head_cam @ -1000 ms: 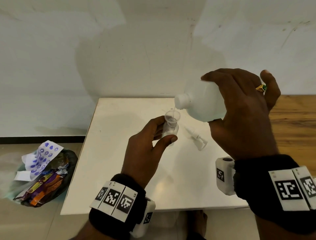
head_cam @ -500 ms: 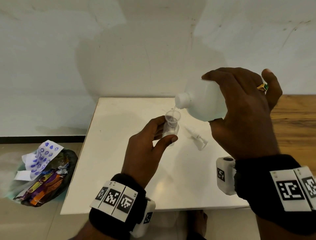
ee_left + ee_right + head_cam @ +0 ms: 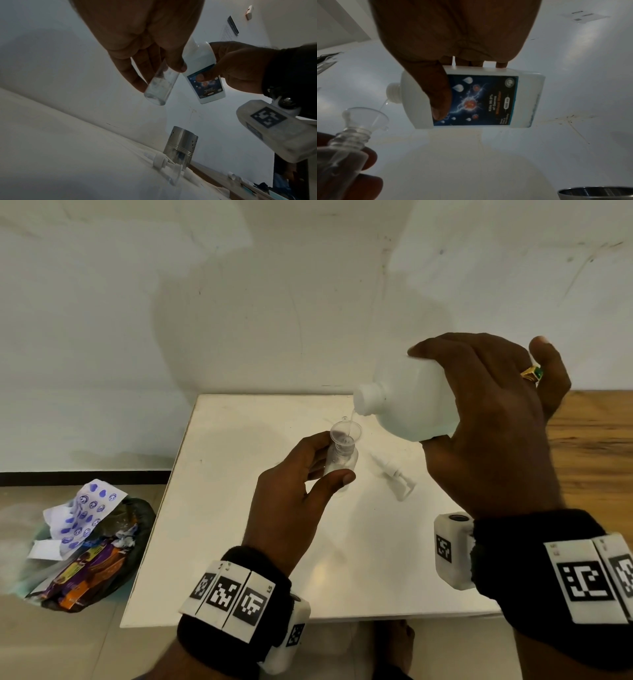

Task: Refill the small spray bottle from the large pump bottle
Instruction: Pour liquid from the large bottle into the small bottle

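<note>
Head view: holding the small spray bottle (image 3: 340, 461) upright above the white table (image 3: 239, 508) in the left hand (image 3: 291, 501), thumb and fingers pinching its clear body low down, probably so the funnel (image 3: 346, 433) seated in its neck stays level. Tipping the large pump bottle (image 3: 407, 405) nearly flat in the right hand (image 3: 493, 426), fingers wrapped over the top and thumb beneath, neck hanging just above the funnel rim, letting a thin stream drop inside. Leaving the pump head (image 3: 394, 474) lying on the table just beside, unscrewed and out of the way.

Left wrist view: showing the small spray bottle (image 3: 159, 86) from below, fingertips (image 3: 137, 86) curled round it, liquid sitting in its base. Standing farther off on the table, a steel cup (image 3: 180, 146), with the pump head (image 3: 41, 161) lying close before it.

Right wrist view: pressing the thumb (image 3: 440, 102) across the label of the large pump bottle (image 3: 488, 100), likely steadying the tilt so the trickle lands in the funnel (image 3: 366, 116). Judging the refill underway, fill level unclear.
</note>
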